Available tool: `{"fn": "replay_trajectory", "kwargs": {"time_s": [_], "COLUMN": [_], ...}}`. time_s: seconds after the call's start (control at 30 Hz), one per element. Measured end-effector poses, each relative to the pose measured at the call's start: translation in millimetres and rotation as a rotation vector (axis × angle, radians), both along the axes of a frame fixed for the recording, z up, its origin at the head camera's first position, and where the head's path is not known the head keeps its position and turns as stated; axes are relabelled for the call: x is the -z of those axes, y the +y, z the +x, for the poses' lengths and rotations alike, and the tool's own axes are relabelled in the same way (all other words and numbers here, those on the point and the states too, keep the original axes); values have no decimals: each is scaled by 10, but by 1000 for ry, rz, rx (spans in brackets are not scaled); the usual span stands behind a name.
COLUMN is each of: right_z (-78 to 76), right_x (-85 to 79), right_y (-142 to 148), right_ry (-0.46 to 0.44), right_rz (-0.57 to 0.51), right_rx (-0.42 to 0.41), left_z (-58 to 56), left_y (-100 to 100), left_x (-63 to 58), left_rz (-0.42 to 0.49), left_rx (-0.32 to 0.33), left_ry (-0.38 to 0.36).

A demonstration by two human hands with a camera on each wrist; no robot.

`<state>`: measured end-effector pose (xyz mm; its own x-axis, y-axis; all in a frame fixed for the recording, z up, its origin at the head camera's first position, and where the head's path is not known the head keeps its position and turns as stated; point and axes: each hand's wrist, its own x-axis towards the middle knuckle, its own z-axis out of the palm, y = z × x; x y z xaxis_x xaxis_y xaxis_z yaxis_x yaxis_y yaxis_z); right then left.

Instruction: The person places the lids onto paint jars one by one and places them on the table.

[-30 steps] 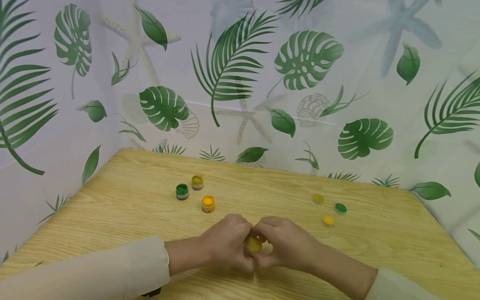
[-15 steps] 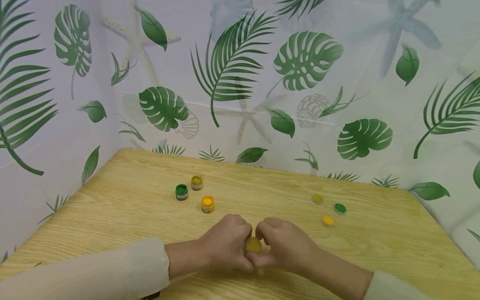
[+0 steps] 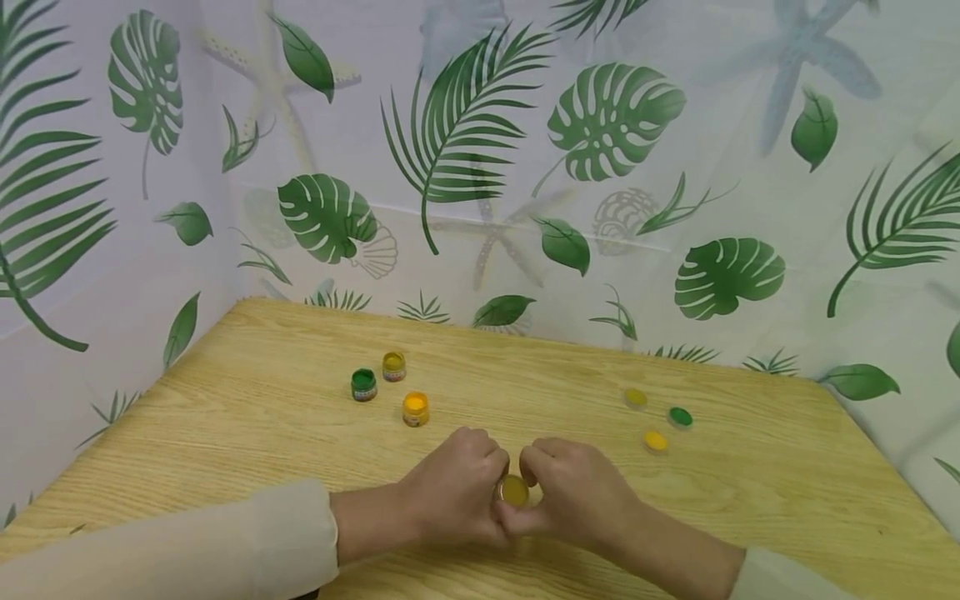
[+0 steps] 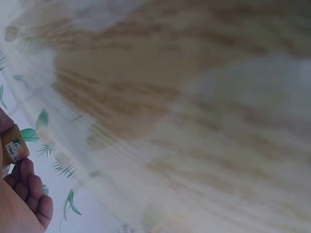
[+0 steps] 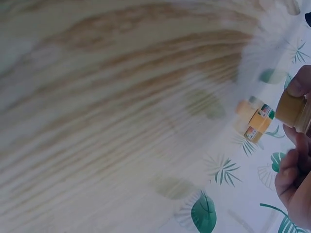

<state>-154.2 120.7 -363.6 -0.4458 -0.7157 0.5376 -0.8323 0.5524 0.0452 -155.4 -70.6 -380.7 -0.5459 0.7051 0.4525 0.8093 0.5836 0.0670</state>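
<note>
In the head view, both hands meet near the front middle of the table around a small ochre paint jar (image 3: 513,492). My left hand (image 3: 459,487) grips it from the left; the left wrist view shows the jar's printed label (image 4: 13,148) between thumb and fingers. My right hand (image 3: 573,487) has its thumb at the near side and a curled forefinger at the right of the rim. In the right wrist view, fingertips (image 5: 299,87) pinch the ochre jar body (image 5: 289,109), which has a clear band at one end.
Further back on the left stand uncapped paint jars: green (image 3: 363,385), olive-yellow (image 3: 393,367) and orange-yellow (image 3: 416,409). To the right lie an olive lid (image 3: 635,398), a green lid (image 3: 680,417) and a yellow lid (image 3: 656,442). A leaf-printed cloth (image 3: 480,167) hangs behind the table.
My right fingers have moved from the jar's far side, near the left hand, round to its right. The jar has shifted slightly rightward and its top shows more fully. Other jars and lids stay put.
</note>
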Motion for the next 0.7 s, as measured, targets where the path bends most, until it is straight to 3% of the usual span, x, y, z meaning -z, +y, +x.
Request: {"fn": "replay_trajectory", "kwargs": {"time_s": [0.23,0.43,0.7], "right_z": [-5,10,29], "right_x": [-74,-107,-79], "right_y": [23,6,-30], "right_ry": [-127,-198,-112], "right_rz": [54,91,93], "right_rx": [-44,-41,15], "left_z": [-17,-10,13], "left_y": [2,-8,-28], "left_x": [-20,-14,14], "left_rz": [4,0,-17], "left_rx": [11,-1,-25], "left_ry": [-109,-114,-46]}}
